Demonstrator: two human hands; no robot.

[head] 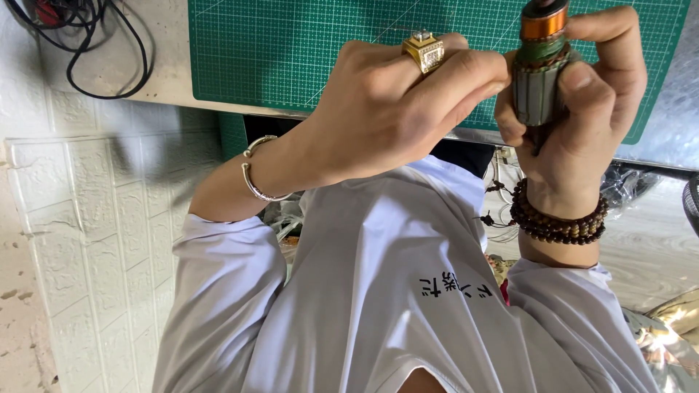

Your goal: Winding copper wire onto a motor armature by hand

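Right hand is wrapped around a motor armature, copper end up, above the green cutting mat. Left hand, fingers curled, fingertips pinching at the armature's side.

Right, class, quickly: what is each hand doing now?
Left hand: curled shut, fingertips against the motor rotor.
Right hand: closed around the motor rotor.

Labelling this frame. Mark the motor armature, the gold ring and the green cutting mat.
motor armature (537,91): head view, grey slotted core.
gold ring (424,51): head view, square top.
green cutting mat (277,51): head view, bare gridded surface.
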